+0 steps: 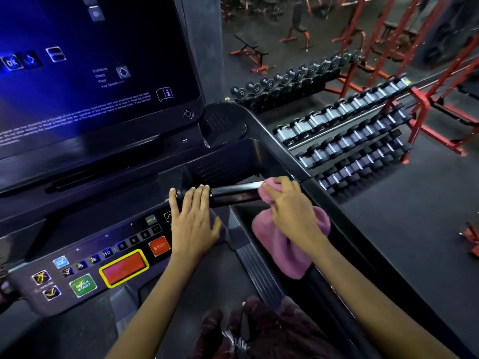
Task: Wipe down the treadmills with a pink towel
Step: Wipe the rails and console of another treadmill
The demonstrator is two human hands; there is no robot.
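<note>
A black treadmill console with a lit blue screen fills the left half of the view. A short black handlebar runs crosswise in front of it. My left hand lies flat on the bar's left end, fingers straight over it. My right hand grips a pink towel and presses its bunched top against the bar's right end. The rest of the towel hangs down over the treadmill's right side rail.
The console has a red STOP button, a big red pad and a green quick-start button. Racks of dumbbells and red weight benches stand on the gym floor to the right. Dark patterned clothing shows at the bottom.
</note>
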